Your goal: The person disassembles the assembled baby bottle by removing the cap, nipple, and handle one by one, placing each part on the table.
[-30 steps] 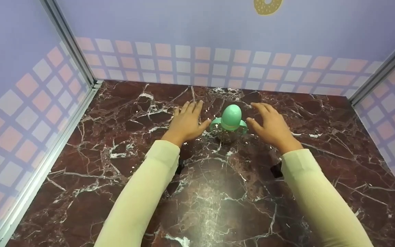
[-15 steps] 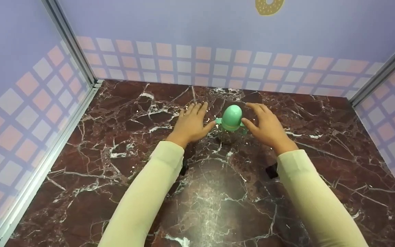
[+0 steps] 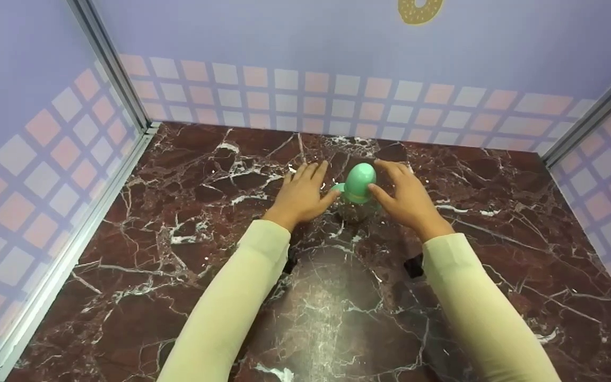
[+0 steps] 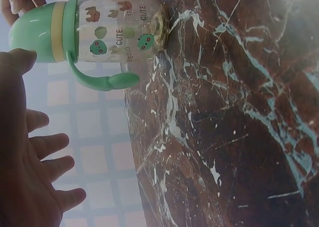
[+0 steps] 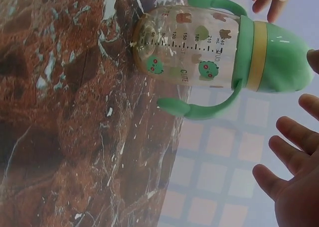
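We find a clear baby bottle (image 5: 199, 50) standing upright on the dark red, white-veined surface (image 3: 316, 318), between the left hand (image 3: 301, 192) and the right hand (image 3: 405, 194). Both hands are spread beside it at about the height of its green dome-shaped cap (image 4: 36, 34), fingers extended and apart, thumbs pointing inward; neither has its fingers wrapped round anything.

From the head, we see the left thumb reaching to the side handle (image 3: 339, 187) on the bottle's left, while the right thumb overlaps the right edge of the cap. From the left wrist, the left thumb's tip overlaps the edge of the cap too. We cannot tell whether either thumb truly touches. The other fingers of both hands stand clear of the bottle, pointing forward past its sides.

Low on the bottle, we make out printed animals, the word "CUTE" and a measuring scale. A yellow band (image 5: 257, 56) rings the bottom of the cap, and a green curved handle hangs on each side. Pale yellow-green sleeves (image 3: 234, 297) cover both of our forearms.
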